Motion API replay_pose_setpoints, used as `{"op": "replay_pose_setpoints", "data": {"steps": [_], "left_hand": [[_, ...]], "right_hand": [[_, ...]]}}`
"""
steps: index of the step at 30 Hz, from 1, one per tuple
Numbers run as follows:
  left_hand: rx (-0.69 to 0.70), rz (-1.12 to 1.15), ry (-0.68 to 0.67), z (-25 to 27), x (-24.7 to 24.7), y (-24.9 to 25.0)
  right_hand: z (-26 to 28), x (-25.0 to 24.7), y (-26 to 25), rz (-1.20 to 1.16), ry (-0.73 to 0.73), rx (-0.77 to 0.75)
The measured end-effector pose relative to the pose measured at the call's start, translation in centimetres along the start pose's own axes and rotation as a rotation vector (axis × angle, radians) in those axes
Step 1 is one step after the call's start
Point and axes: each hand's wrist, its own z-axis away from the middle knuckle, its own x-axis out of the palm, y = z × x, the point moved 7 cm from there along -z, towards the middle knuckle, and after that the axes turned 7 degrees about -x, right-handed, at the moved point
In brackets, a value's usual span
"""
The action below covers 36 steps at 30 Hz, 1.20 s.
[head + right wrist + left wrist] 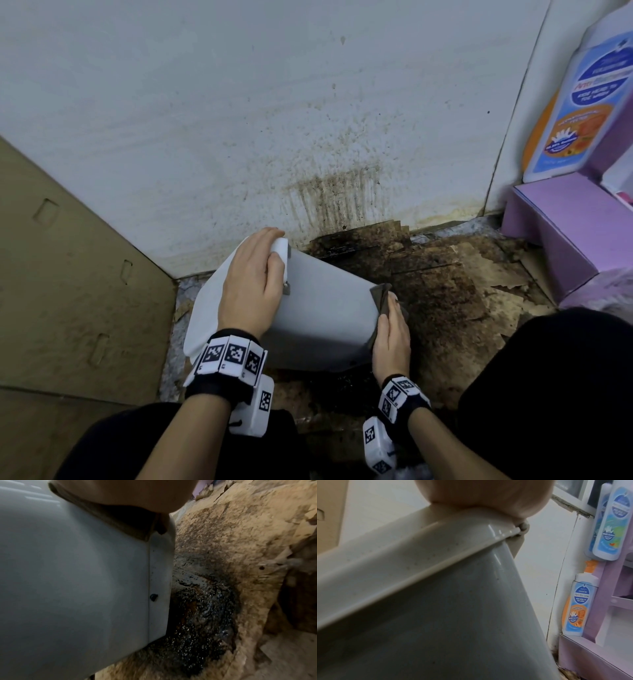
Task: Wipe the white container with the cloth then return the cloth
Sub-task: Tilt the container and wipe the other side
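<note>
Wrists: your two forearms come in from the bottom of the head view, each wearing a black band set with white coded tags.
Left hand [251, 287]: you have it laid over the top end of the white container [322, 315], fingers curled round the lid's far corner, holding the bin steady.
Right hand [392, 337]: you press the cloth [382, 298] flat against the container's base end; your fingers lie fairly straight over the fabric, and the wrist view does not show the thumb.
White container: tipped on its side on the floor, lid end towards your left, base end towards your right, just in front of the wall.
Cloth: brownish-grey, sandwiched between your right palm and the bin's base [159, 588], one corner poking up past your fingertips.
Floor [442, 301]: torn brown cardboard with a dark, wet-looking stain right beside the bin's base.
Wall [239, 120]: white, spattered with brown drip marks above the stain.
Left side: a flattened cardboard box [68, 274] leans there.
Right side: a purple box [561, 233], with a hand-wash bottle [579, 113] above it.
</note>
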Motion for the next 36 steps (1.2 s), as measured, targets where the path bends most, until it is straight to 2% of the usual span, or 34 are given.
{"op": "replay_pose_setpoints", "data": {"steps": [7, 10, 16, 20, 23, 28, 30, 34, 36], "left_hand": [[0.011, -0.003, -0.001, 0.2, 0.1, 0.3], [0.016, -0.009, 0.008, 0.1, 0.0, 0.3], [0.022, -0.009, 0.021, 0.1, 0.2, 0.2], [0.011, -0.003, 0.020, 0.1, 0.1, -0.2], [0.036, -0.010, 0.011, 0.2, 0.0, 0.2], [0.010, -0.001, -0.006, 0.2, -0.2, -0.3], [0.013, 0.005, -0.014, 0.2, -0.1, -0.3], [0.006, 0.011, -0.017, 0.2, -0.1, -0.2], [0.015, 0.007, -0.014, 0.2, 0.0, 0.0]], "right_hand": [[0.2, 0.8, -2.1, -0.003, 0.039, -0.033], [0.2, 2.3, -5.5, 0.018, -0.020, -0.083], [1.5, 5.7, -16.3, -0.046, -0.202, -0.344], [1.6, 6.3, -18.3, -0.055, -0.278, -0.425], [0.9, 5.6, -17.5, 0.061, -0.252, -0.516], [-0.9, 4.8, -13.4, 0.089, -0.361, -0.483], [-2.0, 3.8, -9.9, 0.101, -0.373, -0.409], [-3.7, 1.2, -2.0, 0.146, -0.325, -0.125], [-4.1, 0.5, 0.1, 0.140, -0.321, -0.001]]}}
